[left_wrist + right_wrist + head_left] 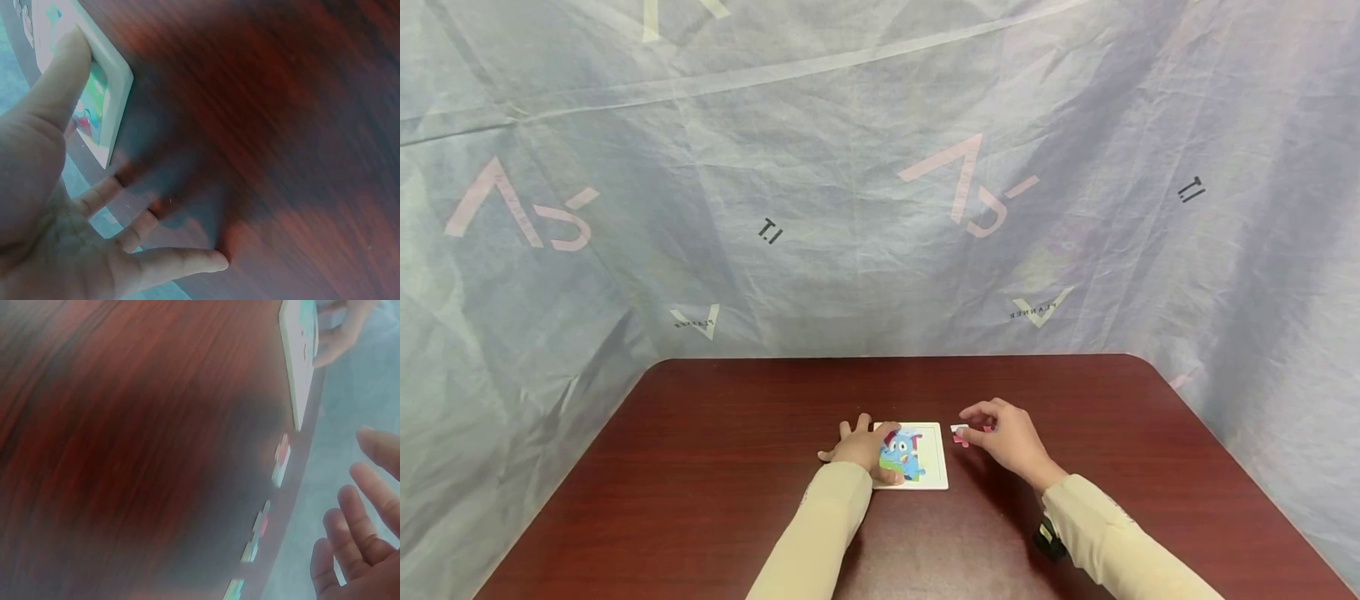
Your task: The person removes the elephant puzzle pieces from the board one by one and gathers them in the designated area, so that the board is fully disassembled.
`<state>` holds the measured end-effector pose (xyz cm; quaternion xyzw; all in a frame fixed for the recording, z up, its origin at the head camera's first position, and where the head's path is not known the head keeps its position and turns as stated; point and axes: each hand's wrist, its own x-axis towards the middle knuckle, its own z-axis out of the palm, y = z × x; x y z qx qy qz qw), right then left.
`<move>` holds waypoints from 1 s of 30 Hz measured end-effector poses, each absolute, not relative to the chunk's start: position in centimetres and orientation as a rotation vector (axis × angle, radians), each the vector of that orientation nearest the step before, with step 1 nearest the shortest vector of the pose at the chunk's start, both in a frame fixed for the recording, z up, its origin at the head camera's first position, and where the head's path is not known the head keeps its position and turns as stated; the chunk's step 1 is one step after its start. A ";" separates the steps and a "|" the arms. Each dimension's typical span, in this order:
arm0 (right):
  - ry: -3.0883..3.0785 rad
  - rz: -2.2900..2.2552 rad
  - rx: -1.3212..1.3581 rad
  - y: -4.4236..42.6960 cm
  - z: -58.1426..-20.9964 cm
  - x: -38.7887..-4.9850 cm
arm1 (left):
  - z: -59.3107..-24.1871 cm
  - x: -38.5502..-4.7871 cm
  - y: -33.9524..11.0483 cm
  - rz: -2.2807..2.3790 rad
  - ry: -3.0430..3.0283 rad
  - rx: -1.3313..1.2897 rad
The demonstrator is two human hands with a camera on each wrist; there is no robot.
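Observation:
A white-framed jigsaw puzzle board [934,457] lies flat on the table, partly filled with a blue cartoon animal picture [892,451]. My left hand [856,452] is at its left side, fingers spread, the thumb resting on the picture near the frame's edge. To the right of the board, a pink-and-white puzzle piece [957,429] lies on the table. My right hand [1017,440] hovers over the loose pieces, its fingers loosely bent and apart with nothing between them. In the right wrist view the nearest piece [282,459] and another piece [256,532] lie below the fingers.
One more loose piece [233,590] shows at the bottom of the right wrist view. The dark red wooden table [737,417] is bordered by a grey printed cloth [850,275] behind and at both sides. Something black [1048,537] is at the right wrist.

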<state>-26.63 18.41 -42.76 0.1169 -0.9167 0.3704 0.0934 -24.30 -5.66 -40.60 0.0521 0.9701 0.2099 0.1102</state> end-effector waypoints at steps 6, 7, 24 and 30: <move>-2.758 1.110 0.321 17.2 -42.9 -26.7 | -40.6 -24.3 -5.7 0.621 2.852 0.145; -2.767 1.112 0.319 17.0 -42.9 -26.7 | -40.6 -24.3 -5.7 0.620 2.850 0.142; -2.825 1.121 0.302 14.1 -43.2 -26.6 | -40.7 -24.7 -5.7 0.592 2.837 0.130; -2.839 1.118 0.287 13.6 -43.6 -26.7 | -40.8 -24.7 -5.6 0.601 2.839 0.131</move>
